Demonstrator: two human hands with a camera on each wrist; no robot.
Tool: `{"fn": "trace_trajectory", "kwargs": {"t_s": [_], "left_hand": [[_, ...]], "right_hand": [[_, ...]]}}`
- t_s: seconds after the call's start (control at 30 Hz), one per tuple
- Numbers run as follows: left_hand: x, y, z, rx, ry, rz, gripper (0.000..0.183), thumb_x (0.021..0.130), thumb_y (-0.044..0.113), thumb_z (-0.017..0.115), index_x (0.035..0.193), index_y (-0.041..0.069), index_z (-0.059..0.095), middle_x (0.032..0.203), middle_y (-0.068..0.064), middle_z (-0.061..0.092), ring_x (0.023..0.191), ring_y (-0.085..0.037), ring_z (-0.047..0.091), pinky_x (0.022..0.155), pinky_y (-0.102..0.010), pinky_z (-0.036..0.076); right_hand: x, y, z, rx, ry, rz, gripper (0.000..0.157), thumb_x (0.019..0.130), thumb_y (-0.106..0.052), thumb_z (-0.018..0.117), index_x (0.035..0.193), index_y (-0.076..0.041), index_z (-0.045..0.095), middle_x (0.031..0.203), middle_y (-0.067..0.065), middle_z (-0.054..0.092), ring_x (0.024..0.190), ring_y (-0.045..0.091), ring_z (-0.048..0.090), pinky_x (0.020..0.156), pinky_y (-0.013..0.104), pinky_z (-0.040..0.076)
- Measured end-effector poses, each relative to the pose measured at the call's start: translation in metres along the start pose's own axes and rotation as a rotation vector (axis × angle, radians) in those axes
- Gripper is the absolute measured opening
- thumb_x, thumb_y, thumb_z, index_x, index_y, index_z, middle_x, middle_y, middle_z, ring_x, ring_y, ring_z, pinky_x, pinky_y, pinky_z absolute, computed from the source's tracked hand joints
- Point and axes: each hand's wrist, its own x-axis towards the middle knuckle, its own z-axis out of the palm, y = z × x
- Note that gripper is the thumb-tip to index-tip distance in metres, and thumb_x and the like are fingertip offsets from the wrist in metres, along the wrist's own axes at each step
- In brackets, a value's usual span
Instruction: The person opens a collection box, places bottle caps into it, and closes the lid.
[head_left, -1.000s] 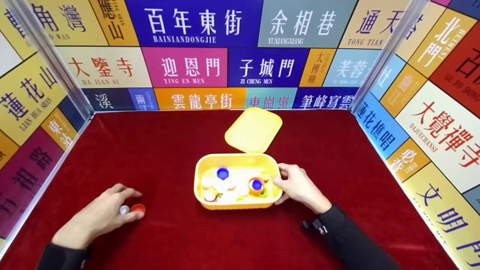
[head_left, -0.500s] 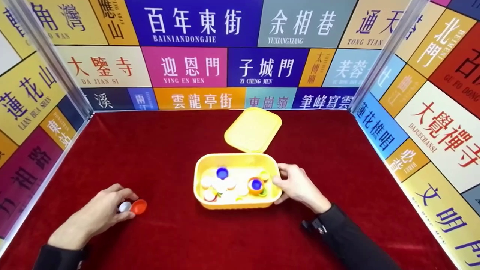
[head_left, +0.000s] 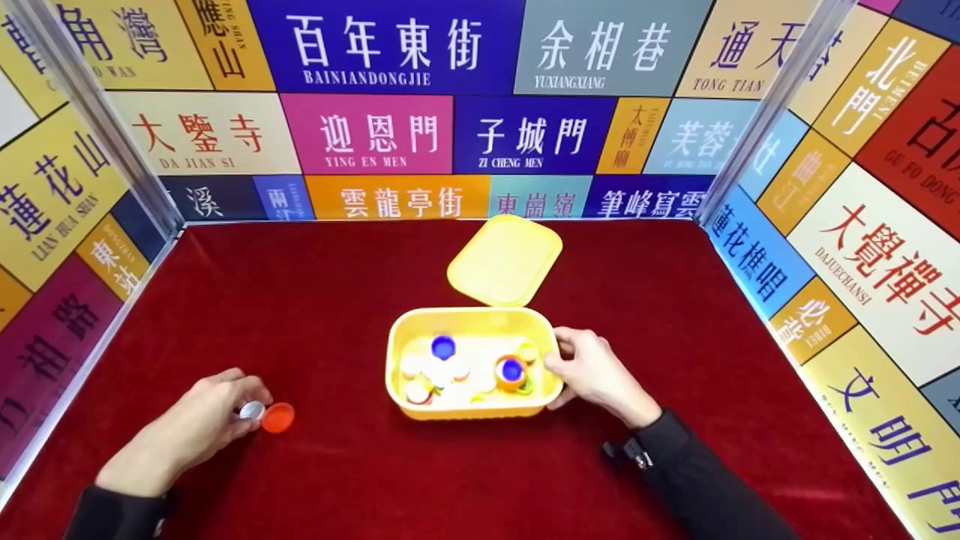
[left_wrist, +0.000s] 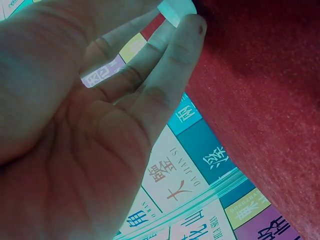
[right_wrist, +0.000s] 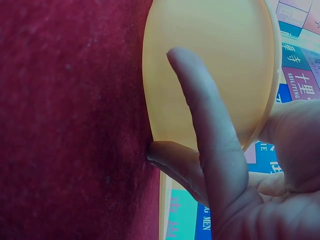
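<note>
On the left side of the red cloth, my left hand [head_left: 199,427] pinches a small white bottle cap [head_left: 252,410] between thumb and fingertips. The same white cap shows at the fingertips at the top of the left wrist view. Right beside it lies a red bottle cap [head_left: 278,418]. My right hand [head_left: 604,375] grips the right end of a yellow plastic box [head_left: 472,412], thumb at the rim and fingers along the outer wall. In the right wrist view one finger lies across the box's end wall [right_wrist: 235,55]. Several white, blue and orange caps are inside the box.
Behind the box a yellow lid [head_left: 506,260] lies flat on the red cloth [head_left: 322,300]. Panels printed with large characters [head_left: 379,135] stand along the back and both sides. Black sleeves cover both forearms.
My left fingers have closed in on the white cap, and the red cap, at first between finger and thumb, now lies outside the grip. The right hand and box have stayed put.
</note>
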Motion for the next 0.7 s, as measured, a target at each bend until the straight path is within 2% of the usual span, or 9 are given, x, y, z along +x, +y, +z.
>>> {"fn": "trace_trajectory", "kwargs": {"t_s": [0.27, 0.47, 0.7], "left_hand": [[0.007, 0.001, -0.005, 0.015, -0.004, -0.007, 0.032, 0.08, -0.01, 0.096, 0.101, 0.01, 0.081, 0.094, -0.002, 0.072, 0.082, -0.022, 0.074, 0.074, -0.037, 0.065], [0.019, 0.008, -0.009, 0.026, 0.061, 0.031, 0.033, 0.082, -0.011, 0.096, 0.104, 0.008, 0.081, 0.098, -0.006, 0.073, 0.085, -0.024, 0.076, 0.079, -0.045, 0.069], [0.042, 0.026, -0.005, 0.019, 0.145, 0.101, 0.035, 0.083, -0.011, 0.096, 0.107, 0.009, 0.081, 0.099, -0.006, 0.073, 0.085, -0.022, 0.074, 0.08, -0.045, 0.069]], "right_hand": [[0.0, 0.0, 0.0, -0.001, 0.0, -0.002, 0.049, 0.104, -0.001, 0.061, 0.153, 0.0, 0.069, 0.131, 0.023, 0.085, 0.087, 0.038, 0.089, 0.062, 0.053, 0.072], [0.0, 0.001, 0.001, -0.002, -0.002, -0.004, 0.049, 0.105, -0.002, 0.061, 0.153, 0.0, 0.069, 0.132, 0.023, 0.085, 0.088, 0.038, 0.089, 0.063, 0.053, 0.072], [0.001, 0.001, 0.0, -0.006, 0.002, -0.008, 0.051, 0.104, -0.002, 0.061, 0.154, -0.001, 0.069, 0.132, 0.022, 0.085, 0.088, 0.039, 0.089, 0.062, 0.053, 0.072]]}}
